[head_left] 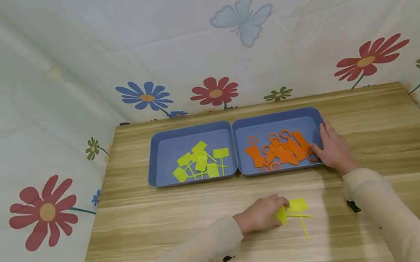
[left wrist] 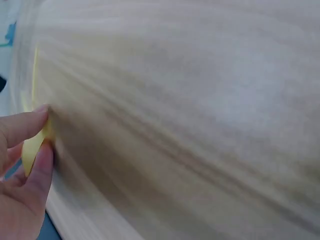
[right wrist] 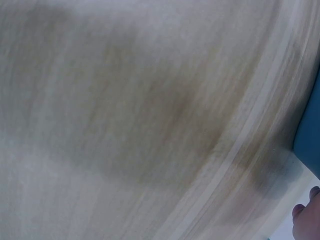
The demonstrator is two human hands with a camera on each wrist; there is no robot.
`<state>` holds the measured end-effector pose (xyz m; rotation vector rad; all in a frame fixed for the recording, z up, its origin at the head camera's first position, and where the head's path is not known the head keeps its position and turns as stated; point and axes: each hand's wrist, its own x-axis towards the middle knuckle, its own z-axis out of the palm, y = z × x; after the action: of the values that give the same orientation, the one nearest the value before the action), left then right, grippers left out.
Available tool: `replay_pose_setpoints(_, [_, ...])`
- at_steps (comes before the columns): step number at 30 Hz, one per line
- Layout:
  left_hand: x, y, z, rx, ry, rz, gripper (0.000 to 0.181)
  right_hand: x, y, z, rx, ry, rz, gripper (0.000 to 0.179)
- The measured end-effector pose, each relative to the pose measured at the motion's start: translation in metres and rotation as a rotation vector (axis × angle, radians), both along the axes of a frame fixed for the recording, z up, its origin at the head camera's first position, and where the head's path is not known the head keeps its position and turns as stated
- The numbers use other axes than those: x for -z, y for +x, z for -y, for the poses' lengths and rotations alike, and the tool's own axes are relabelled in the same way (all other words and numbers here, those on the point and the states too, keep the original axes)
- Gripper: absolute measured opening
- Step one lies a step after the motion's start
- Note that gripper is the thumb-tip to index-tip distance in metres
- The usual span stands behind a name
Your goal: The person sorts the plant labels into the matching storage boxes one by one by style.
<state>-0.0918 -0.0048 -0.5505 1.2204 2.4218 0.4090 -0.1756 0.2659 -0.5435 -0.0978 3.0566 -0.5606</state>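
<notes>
My left hand [head_left: 263, 214] pinches a yellow T-shaped plant label [head_left: 281, 216] between thumb and fingers, low over the wooden table. Its thin stem points right and crosses the stem of a second yellow label [head_left: 298, 205] beside it. In the left wrist view, the pinched yellow piece [left wrist: 31, 152] shows between the fingertips. At the right tray [head_left: 275, 120], my right hand [head_left: 336, 149] holds the near right corner, thumb over the rim and fingers along the outer side. Orange flat tags with ring ends [head_left: 282, 153] lie heaped in that blue tray.
A second blue tray [head_left: 162, 146] stands directly left of the first, holding several yellow labels [head_left: 200, 160]. Both sit toward the back of the wooden table [head_left: 160, 232]. Behind it and at the sides hangs a white cloth [head_left: 161, 41] printed with flowers and a butterfly.
</notes>
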Motion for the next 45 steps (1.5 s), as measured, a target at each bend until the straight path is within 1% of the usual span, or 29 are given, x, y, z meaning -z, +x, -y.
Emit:
replay_pose_setpoints(2, [0.000,-0.005,0.002,-0.008,0.010,0.040,0.040,0.000,0.000,0.000,0.001,0.000,-0.001,0.074])
replay_pose_setpoints(3, [-0.001,-0.008,0.004,-0.020,0.020,0.078,0.037,-0.001,0.001,0.000,0.001,0.000,0.000,0.075])
replay_pose_setpoints(8, [-0.006,-0.019,0.011,-0.093,0.080,0.305,0.027,0.000,0.001,0.000,-0.001,-0.004,0.000,0.075])
replay_pose_setpoints(14, [-0.007,-0.027,0.018,-0.169,0.129,0.499,0.026,0.000,0.000,0.000,0.002,-0.005,0.006,0.075])
replay_pose_setpoints(18, [-0.011,-0.031,0.021,-0.235,0.164,0.680,0.026,0.000,0.000,0.000,0.009,-0.004,0.018,0.075])
replay_pose_setpoints(21, [-0.015,-0.036,0.025,-0.259,0.178,0.774,0.025,-0.001,0.000,0.000,0.006,-0.004,0.016,0.075])
replay_pose_setpoints(24, [-0.023,-0.043,0.029,-0.262,0.161,0.813,0.024,-0.001,0.001,0.000,-0.001,-0.002,0.006,0.074])
replay_pose_setpoints(29, [-0.037,-0.061,0.042,-0.265,0.121,0.820,0.025,-0.001,0.001,0.000,-0.004,0.000,0.001,0.074])
replay_pose_setpoints(31, [-0.043,-0.068,0.049,-0.276,0.126,0.815,0.025,-0.001,0.001,0.000,-0.004,0.002,0.003,0.074])
replay_pose_setpoints(33, [-0.050,-0.075,0.056,-0.308,0.148,0.816,0.023,-0.001,0.001,0.000,-0.005,0.001,0.006,0.075])
replay_pose_setpoints(36, [-0.058,-0.086,0.069,-0.361,0.193,0.787,0.019,-0.001,0.001,0.000,-0.004,0.002,0.006,0.075])
replay_pose_setpoints(39, [-0.064,-0.096,0.082,-0.435,0.237,0.752,0.018,-0.001,0.000,-0.001,-0.001,-0.003,0.005,0.075])
replay_pose_setpoints(42, [-0.067,-0.106,0.096,-0.539,0.292,0.717,0.019,0.000,0.000,-0.001,0.000,0.000,0.002,0.075])
replay_pose_setpoints(45, [-0.067,-0.116,0.112,-0.649,0.371,0.685,0.020,0.001,0.001,-0.001,-0.001,0.001,-0.002,0.075])
